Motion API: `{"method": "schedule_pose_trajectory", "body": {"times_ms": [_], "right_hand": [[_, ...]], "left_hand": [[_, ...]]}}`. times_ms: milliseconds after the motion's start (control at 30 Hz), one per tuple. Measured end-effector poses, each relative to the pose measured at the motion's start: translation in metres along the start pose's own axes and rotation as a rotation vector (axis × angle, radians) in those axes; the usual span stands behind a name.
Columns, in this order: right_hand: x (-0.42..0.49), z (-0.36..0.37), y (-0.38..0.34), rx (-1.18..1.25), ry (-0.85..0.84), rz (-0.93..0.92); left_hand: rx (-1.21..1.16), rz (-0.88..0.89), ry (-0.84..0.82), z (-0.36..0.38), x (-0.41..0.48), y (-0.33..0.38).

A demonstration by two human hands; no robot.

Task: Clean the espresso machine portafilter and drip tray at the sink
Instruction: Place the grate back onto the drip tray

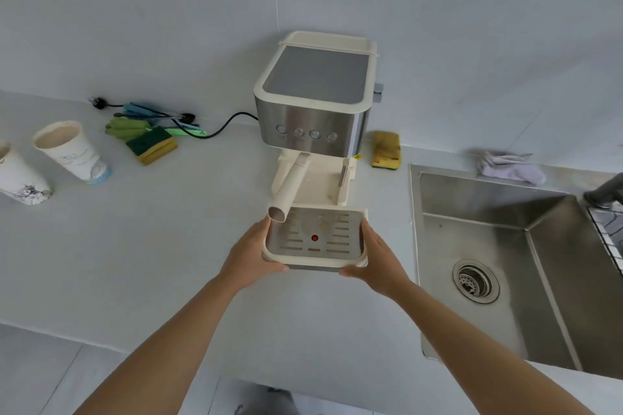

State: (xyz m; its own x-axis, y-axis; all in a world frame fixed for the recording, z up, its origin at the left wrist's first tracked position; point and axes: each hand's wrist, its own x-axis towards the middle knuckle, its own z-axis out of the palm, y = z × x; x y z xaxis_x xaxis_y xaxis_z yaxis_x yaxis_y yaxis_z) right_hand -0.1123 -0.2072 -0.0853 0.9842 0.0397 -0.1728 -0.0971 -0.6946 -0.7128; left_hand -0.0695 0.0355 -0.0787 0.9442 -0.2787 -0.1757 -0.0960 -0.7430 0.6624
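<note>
My left hand (251,253) grips the left side of the drip tray (315,260), with the thumb curled round its front left corner. My right hand (374,256) grips the right side the same way, thumb at the front right corner. The fingers of both run along the tray's side walls.

The tray is held level just in front of the espresso machine (313,94), its back edge close to the machine's cream base. I cannot tell whether it rests on the worktop (168,246) or is lifted off it. A red float (315,238) shows in the middle of the grate.

The portafilter (290,185) is locked in the machine, and its cream handle juts forward over the tray's back left corner, just above my left fingertips.

Bare worktop lies between the tray and the worktop's front edge, and also to the left. To the right, the sink (488,199) opens just beyond my right forearm, its left rim near it, with the drain (476,281) in the basin floor.

Against the back wall, a yellow sponge (386,149) lies just right of the machine, and a pale cloth (509,167) sits at the sink's back rim. Left of the machine, the power cord (219,130) trails to a bundle of brushes (151,113) and a green-topped sponge (153,144). Two paper cups (72,152) stand near the worktop's left end.
</note>
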Motion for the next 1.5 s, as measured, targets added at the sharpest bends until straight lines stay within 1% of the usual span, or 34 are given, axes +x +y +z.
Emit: {"method": "schedule_pose_trajectory", "body": {"times_ms": [133,267,467,667,967,1233,1400,1500], "right_hand": [[0.035,0.007,-0.012,0.002,0.050,0.016],[0.061,0.013,-0.012,-0.010,0.058,0.084],[0.090,0.015,-0.003,-0.050,0.005,0.157],[0.113,0.014,0.006,-0.105,-0.028,0.218],[0.146,0.006,0.017,-0.182,-0.033,0.228],[0.150,0.008,0.019,-0.209,-0.056,0.263],[0.146,0.007,0.010,-0.288,-0.056,0.293],[0.140,0.009,0.008,-0.287,-0.002,0.291]], "left_hand": [[0.048,0.034,-0.037,-0.020,0.041,-0.014],[0.107,0.079,-0.076,-0.027,0.076,-0.022],[0.118,0.047,-0.143,-0.023,0.111,-0.033],[0.108,0.045,-0.168,-0.016,0.135,-0.040],[0.112,0.044,-0.152,-0.011,0.166,-0.041],[0.167,0.074,-0.131,-0.008,0.176,-0.045],[0.291,0.104,-0.128,-0.011,0.172,-0.040],[0.362,0.146,-0.101,-0.014,0.166,-0.043]]}}
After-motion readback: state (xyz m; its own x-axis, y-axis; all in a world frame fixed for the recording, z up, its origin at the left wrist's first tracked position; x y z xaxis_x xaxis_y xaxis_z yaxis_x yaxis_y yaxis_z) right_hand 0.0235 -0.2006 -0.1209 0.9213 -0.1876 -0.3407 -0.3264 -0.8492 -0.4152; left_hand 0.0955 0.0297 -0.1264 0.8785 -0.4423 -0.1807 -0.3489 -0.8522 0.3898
